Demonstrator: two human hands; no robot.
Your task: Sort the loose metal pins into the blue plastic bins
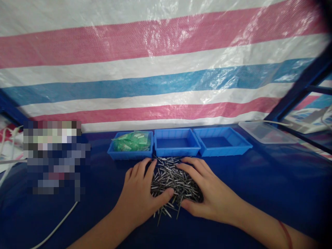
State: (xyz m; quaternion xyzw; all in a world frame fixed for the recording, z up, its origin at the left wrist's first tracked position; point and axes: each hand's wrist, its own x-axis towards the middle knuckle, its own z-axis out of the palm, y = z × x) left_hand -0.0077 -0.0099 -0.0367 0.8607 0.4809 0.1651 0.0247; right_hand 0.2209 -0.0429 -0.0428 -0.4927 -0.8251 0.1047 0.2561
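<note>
A heap of thin metal pins (172,180), possibly rivets or nails, lies on the dark blue tabletop. My left hand (141,190) curves around the heap's left side, fingers apart, its thumb lying over the near pins. On the opposite side my right hand (207,192) cups the pile with spread fingers, the thumb at the near edge. Both hands touch the pins, and neither is closed on any. Just beyond the fingertips stand three blue plastic trays: the left tray (111,152) with green plastic packets (132,141), the middle tray (177,151), and the right tray (225,152).
A clear plastic lid (267,133) lies at the back right. A white cable (59,221) runs along the table's left side, beside a pixelated area. Behind the trays hangs a striped plastic sheet (155,83), with a dark blue frame post (298,86) at right.
</note>
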